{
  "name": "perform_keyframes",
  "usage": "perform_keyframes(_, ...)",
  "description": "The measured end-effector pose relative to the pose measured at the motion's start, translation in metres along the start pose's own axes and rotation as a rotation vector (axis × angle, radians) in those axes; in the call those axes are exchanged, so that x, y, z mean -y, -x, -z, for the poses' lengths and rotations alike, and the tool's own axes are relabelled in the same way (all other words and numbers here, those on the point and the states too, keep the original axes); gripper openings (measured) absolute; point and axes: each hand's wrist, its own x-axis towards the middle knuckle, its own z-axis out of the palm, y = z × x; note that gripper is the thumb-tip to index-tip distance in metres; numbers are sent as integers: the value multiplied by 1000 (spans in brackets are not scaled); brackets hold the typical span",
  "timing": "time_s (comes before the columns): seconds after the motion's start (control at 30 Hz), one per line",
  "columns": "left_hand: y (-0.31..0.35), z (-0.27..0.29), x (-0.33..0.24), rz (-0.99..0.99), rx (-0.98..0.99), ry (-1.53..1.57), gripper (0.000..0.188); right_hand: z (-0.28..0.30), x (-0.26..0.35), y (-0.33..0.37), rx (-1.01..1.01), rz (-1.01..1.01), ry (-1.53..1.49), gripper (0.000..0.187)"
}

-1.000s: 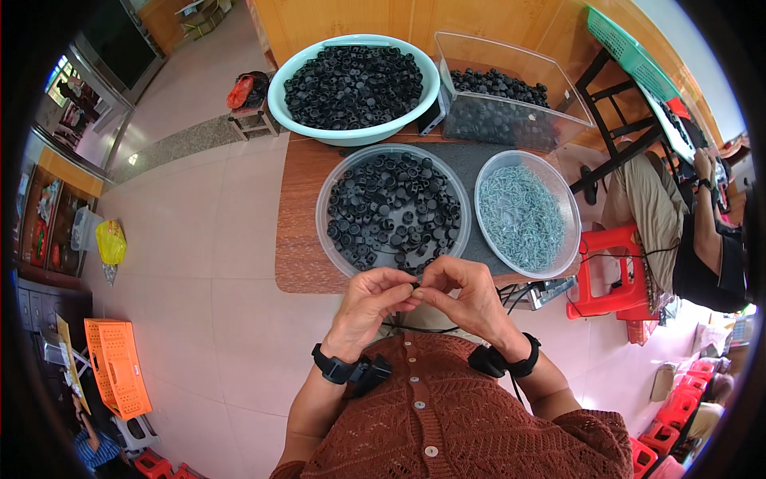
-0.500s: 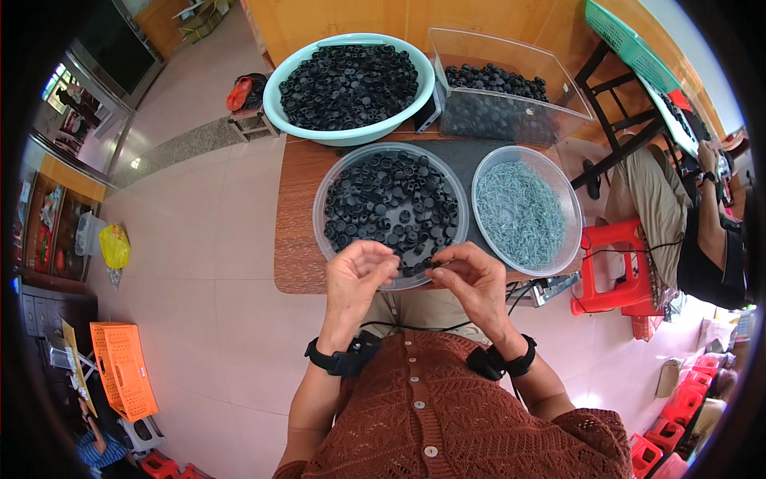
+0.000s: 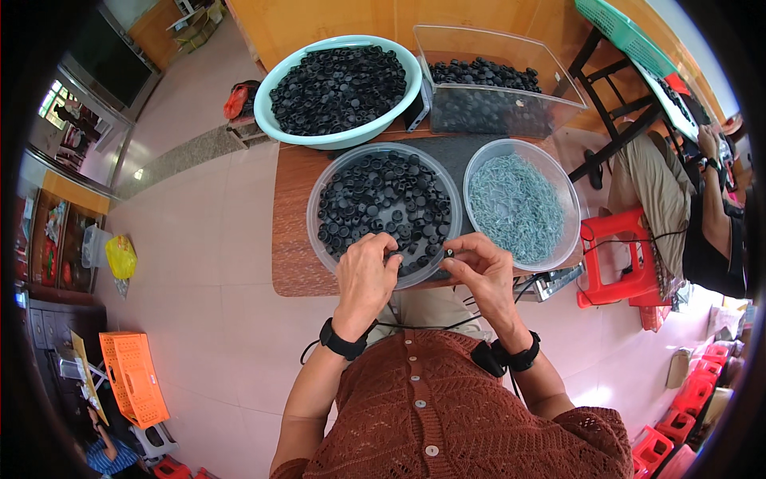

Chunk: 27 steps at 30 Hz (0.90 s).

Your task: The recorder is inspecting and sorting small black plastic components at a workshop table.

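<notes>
My right hand [image 3: 485,270] pinches a small black plastic cap [image 3: 449,254] between thumb and fingertips, at the near right rim of a round clear tub [image 3: 313,231]. A pale spot shows on that cap. Over the near left rim, my left hand [image 3: 365,275] has its fingers curled toward the thumb; something dark is at the tips, too small to make out. Loose black caps [image 3: 375,195] fill much of this tub, with part of its bottom bare near the middle. To its right stands a clear tub [image 3: 576,219] full of thin silvery-blue screws [image 3: 519,207].
Behind stand a pale green basin [image 3: 267,120] and a clear rectangular box [image 3: 558,76], both holding black caps. Everything rests on a brown wooden table [image 3: 291,259]. A red stool [image 3: 610,259] and a seated person [image 3: 706,207] are at right, an orange crate [image 3: 132,379] at lower left.
Both hands have drawn apart slightly. My right hand has moved a little right with the cap, now turned so its pale spot shows. The left fingers have curled down over the tub.
</notes>
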Motion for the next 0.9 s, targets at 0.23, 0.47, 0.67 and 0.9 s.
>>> perform_keyframes(0.23,-6,-6,1,33,-2,-19,13,-2,-6,-4,-19,11,-98,14)
perform_keyframes(0.47,-8,0,9,19,-83,256,10,-2,0,-4,-12,49,-75,17)
perform_keyframes(0.67,5,19,8,257,140,1077,11,-10,14,1,21,-53,-155,16)
perform_keyframes(0.9,12,19,4,350,298,1517,23,-21,17,0,70,152,-22,17)
